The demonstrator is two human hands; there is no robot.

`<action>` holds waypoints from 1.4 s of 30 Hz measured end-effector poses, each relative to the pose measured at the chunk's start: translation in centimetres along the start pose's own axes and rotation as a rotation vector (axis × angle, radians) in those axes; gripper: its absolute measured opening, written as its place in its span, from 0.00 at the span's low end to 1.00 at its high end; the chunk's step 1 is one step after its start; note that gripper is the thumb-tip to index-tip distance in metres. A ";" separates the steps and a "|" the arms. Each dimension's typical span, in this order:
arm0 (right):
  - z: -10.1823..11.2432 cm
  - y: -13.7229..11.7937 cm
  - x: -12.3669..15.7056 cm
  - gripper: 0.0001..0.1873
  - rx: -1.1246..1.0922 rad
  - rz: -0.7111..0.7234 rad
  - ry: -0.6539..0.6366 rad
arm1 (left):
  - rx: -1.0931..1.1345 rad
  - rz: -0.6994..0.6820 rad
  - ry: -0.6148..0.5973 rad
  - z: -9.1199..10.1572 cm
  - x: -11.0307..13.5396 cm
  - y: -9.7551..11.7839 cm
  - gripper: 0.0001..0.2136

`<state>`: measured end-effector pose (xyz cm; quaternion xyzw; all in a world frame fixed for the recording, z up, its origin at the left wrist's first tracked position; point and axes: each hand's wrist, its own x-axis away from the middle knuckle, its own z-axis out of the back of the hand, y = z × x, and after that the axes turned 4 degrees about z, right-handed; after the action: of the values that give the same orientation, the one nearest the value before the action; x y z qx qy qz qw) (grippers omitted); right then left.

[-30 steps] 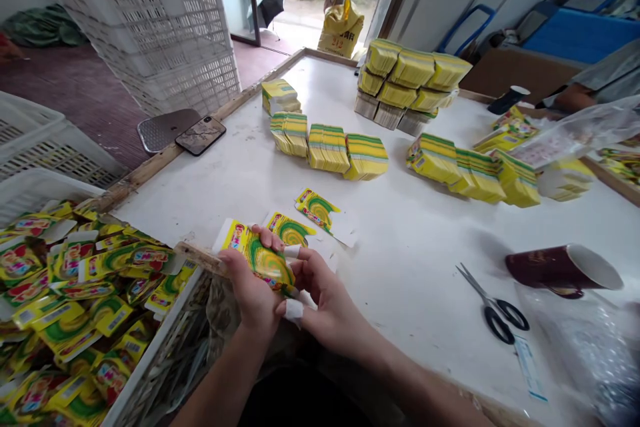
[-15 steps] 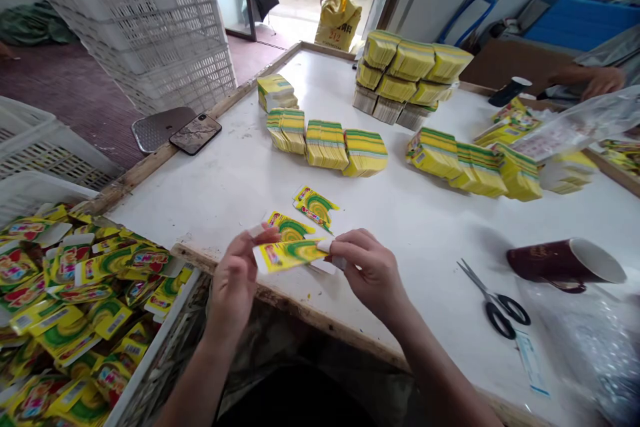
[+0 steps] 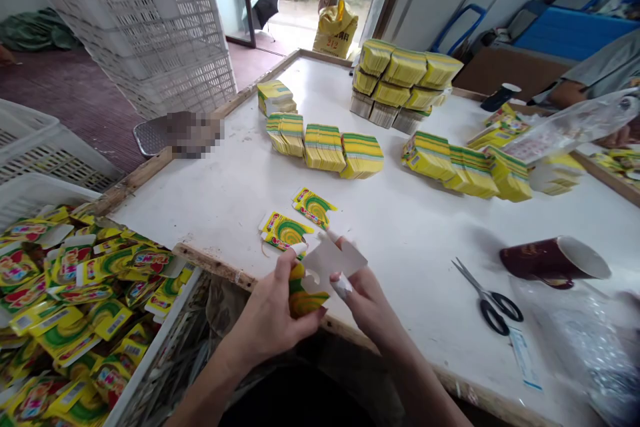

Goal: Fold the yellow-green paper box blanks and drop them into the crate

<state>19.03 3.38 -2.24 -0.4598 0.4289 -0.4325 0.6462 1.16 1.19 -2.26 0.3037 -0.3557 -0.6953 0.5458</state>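
Over the table's near edge, my left hand point(image 3: 270, 317) is closed around a small yellow-and-green carton point(image 3: 304, 299). White inner cardboard point(image 3: 330, 260) of the carton faces up, with a curved cut-out near its lower end. My right hand point(image 3: 369, 303) pinches that white part from the right. White coverings show on some fingertips of both hands. Just beyond the hands, two printed cartons point(image 3: 286, 231) lie on the white table point(image 3: 215, 193). Part of the held carton is hidden by my fingers.
Bundled flat cartons point(image 3: 324, 147) stand in rows across the table, with a taller stack point(image 3: 395, 83) behind. Scissors point(image 3: 487, 297), a dark mug point(image 3: 545, 260) and plastic wrap point(image 3: 575, 340) lie right. A crate point(image 3: 160, 333) full of cartons stands left. Another person's arm point(image 3: 575, 90) is far right.
The carton was stretched flat between my hands, printed side up. Now my left hand wraps it lower down, and its white inside shows toward my right hand. The view has shifted slightly.
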 end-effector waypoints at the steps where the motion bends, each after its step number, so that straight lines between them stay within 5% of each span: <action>1: -0.4 0.1 0.1 0.25 -0.096 -0.083 -0.053 | -0.001 -0.042 -0.012 -0.3 0.2 0.0 0.35; 6: -1.9 0.6 0.0 0.31 -0.419 -0.334 -0.124 | -0.036 -0.151 0.026 -0.9 0.3 0.4 0.29; 10: -1.4 0.1 0.1 0.34 -0.307 -0.177 -0.125 | 0.016 -0.098 -0.007 -0.5 -0.1 0.7 0.25; 14: -1.0 -0.6 0.3 0.23 -0.039 -0.023 -0.225 | 0.053 -0.010 -0.059 -1.1 -0.3 0.0 0.29; 17: -1.0 -0.2 0.3 0.23 0.088 0.017 -0.102 | -0.100 0.016 0.074 -2.3 -0.2 -0.8 0.37; 20: -0.8 0.9 0.3 0.30 0.209 0.083 -0.029 | -0.233 0.029 0.229 -2.7 0.0 -1.3 0.30; 25: 0.3 2.4 1.1 0.32 0.430 0.157 -0.332 | -0.266 -0.031 0.221 -1.3 0.2 -1.4 0.23; 33: 3.6 1.0 0.2 0.13 0.330 0.191 -0.471 | -0.199 -0.050 0.133 -0.3 0.4 -1.4 0.27; 38: 0.9 1.3 0.8 0.36 0.144 0.107 -0.231 | -0.157 -0.035 0.240 -1.0 0.4 -1.2 0.26; 42: 0.4 1.6 -0.2 0.49 0.127 0.131 -0.282 | 0.360 0.056 0.471 -0.6 0.9 -1.9 0.27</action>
<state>19.60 3.95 -3.68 -0.4452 0.3348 -0.3470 0.7545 0.39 0.46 -4.19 0.5384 -0.3451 -0.5163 0.5697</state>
